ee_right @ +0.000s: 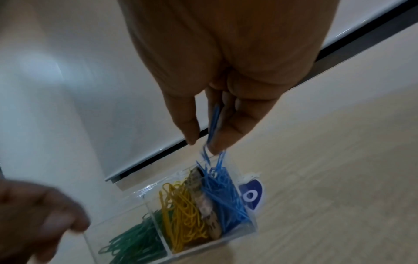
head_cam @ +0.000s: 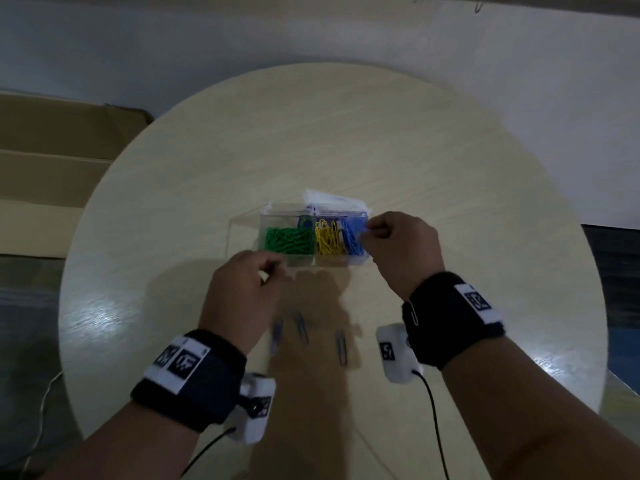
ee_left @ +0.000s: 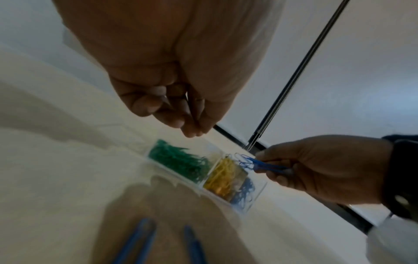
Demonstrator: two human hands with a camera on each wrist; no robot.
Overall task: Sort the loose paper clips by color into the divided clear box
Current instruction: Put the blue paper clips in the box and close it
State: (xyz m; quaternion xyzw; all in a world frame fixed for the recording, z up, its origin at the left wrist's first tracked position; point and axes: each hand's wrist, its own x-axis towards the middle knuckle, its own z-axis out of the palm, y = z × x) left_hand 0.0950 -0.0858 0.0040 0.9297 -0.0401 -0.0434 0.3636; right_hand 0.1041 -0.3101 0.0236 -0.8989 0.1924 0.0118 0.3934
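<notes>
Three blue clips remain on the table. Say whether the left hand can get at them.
Probably yes: the left hand holds nothing, and the loose blue clips lie uncovered just behind it.

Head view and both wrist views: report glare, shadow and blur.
Head view: dim, glare patches on the table; the arms' shadow darkens the loose blue clips. Left wrist view: near clips blurred. Right wrist view: left hand smeared, right hand and box fairly sharp.

The clear box (head_cam: 313,237) sat on the table, holding green, yellow and blue clips. Three blue clips (head_cam: 341,346) lay loose nearby.
</notes>
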